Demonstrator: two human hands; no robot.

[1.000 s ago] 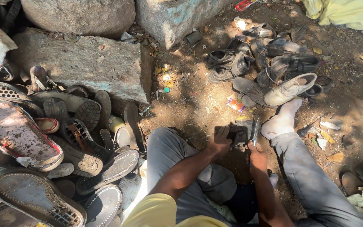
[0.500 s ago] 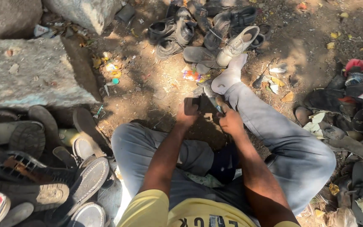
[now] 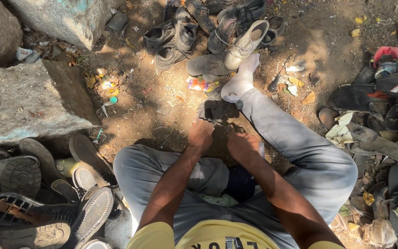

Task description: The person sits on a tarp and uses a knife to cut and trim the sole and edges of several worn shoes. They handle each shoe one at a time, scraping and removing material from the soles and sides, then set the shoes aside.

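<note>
Hands meet low over the dirt ground (image 3: pixel 162 120), between the person's spread legs in grey trousers. The left hand (image 3: pixel 201 134) has its fingers curled down onto the near edge of a dark, flat shoe piece (image 3: pixel 219 109) that lies on the ground just ahead of it; it seems to pinch that edge, though shadow hides the fingertips. The right hand (image 3: pixel 242 144) sits just beside the left, knuckles up, its fingers bent inward and closed, and whether they grip anything cannot be told from this angle. The dark piece rests touching the heel of the white sock (image 3: pixel 239 84) on the person's outstretched right foot.

Beyond the sock lies a heap of worn shoes (image 3: pixel 199 32), mostly black, with one cream-coloured shoe (image 3: pixel 247 42) lying against the toes. A small bright wrapper (image 3: pixel 198 84) sits in the dirt near the sock. To the left stands a large grey stone block (image 3: pixel 28 99), and below it a pile of detached soles (image 3: pixel 47 193) and sandals, tread sides showing, reaches up to the person's left knee. More shoes and scraps (image 3: pixel 388 106) lie heaped along the right side, well apart from the hands. A yellow shirt (image 3: pixel 217 235) shows at the bottom edge.
</note>
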